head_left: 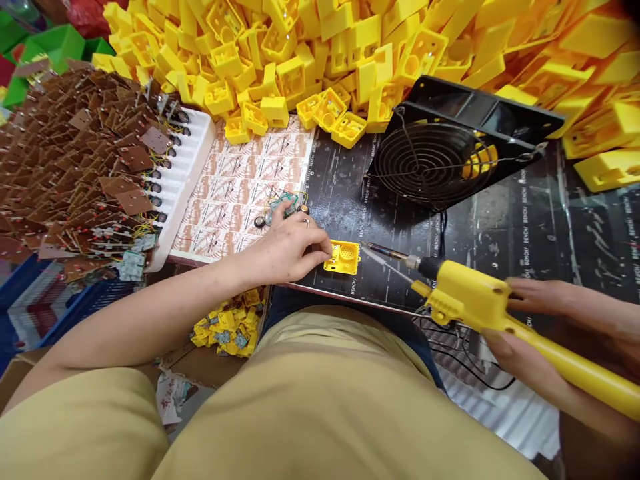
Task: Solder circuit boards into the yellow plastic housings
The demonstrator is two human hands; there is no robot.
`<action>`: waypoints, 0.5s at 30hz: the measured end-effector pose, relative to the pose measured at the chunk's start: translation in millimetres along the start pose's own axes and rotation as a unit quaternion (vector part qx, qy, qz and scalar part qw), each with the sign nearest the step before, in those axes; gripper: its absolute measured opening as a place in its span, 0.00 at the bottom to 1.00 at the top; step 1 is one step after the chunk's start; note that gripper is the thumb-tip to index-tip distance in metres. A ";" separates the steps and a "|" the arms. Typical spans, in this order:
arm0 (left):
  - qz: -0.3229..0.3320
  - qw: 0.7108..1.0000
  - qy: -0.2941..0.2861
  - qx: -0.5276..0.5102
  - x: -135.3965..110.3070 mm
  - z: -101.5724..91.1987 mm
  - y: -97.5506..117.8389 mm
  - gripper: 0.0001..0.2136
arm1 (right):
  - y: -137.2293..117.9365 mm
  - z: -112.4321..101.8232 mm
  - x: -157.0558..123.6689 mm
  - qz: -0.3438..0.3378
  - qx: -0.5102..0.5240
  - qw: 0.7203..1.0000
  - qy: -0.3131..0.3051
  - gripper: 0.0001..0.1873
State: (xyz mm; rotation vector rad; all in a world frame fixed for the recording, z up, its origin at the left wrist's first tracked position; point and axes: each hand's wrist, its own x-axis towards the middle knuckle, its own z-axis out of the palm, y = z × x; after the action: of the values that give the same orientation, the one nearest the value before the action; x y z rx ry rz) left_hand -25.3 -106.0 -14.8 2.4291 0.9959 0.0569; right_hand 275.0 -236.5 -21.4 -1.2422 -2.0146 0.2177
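My left hand (295, 248) reaches over the bench, with thumb and forefinger pinched at the left edge of a small open yellow plastic case (349, 259). Its other fingers touch a green circuit board (283, 203) with wires and round black parts attached. My right hand (525, 333) is wrapped around a yellow soldering gun (473, 293). The gun's metal tip (385, 252) points left, close to the right side of the case. A thin feed tube runs below the tip. The inside of the case is partly visible, with small metal parts at its left.
A black fan (440, 160) stands behind the gun. Yellow cases (290, 77) are heaped along the back. Brown circuit boards (75, 160) pile up at left beside a white foam tray (193, 160). Printed sheets (230, 180) cover the bench's left part. Cables (470, 363) hang below the edge.
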 end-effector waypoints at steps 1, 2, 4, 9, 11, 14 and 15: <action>0.006 1.000 -0.003 0.010 0.3 -1.1 0.1 0.07 | -2.0 -0.5 3.8 -0.030 0.007 0.999 -0.012 0.32; 0.013 1.000 -0.005 0.022 0.7 -2.1 0.4 0.07 | -4.1 -0.8 7.6 -0.058 0.008 0.998 -0.024 0.32; 0.025 0.999 -0.005 0.042 1.8 -4.1 1.6 0.07 | -8.8 -0.2 14.9 -0.087 -0.001 0.996 -0.031 0.30; 0.032 0.997 -0.045 0.062 7.2 -9.2 5.6 0.07 | -17.2 5.7 24.2 -0.109 0.003 0.993 -0.035 0.25; 0.033 0.995 -0.061 0.067 9.4 -10.8 6.7 0.07 | -17.6 6.8 24.5 -0.122 0.013 0.992 -0.040 0.23; 0.028 0.994 -0.074 0.079 11.4 -12.2 7.9 0.07 | -16.6 6.6 25.3 -0.129 0.042 0.987 -0.082 0.18; 0.026 0.993 -0.077 0.084 11.8 -12.4 8.4 0.07 | -16.5 6.5 26.3 -0.128 0.051 0.986 -0.095 0.17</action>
State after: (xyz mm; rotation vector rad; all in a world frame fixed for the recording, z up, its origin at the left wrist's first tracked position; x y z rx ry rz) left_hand -14.1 -97.7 -1.9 2.5668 0.9011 -0.2006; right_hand 252.5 -221.8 -4.5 -0.9177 -2.2721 0.3189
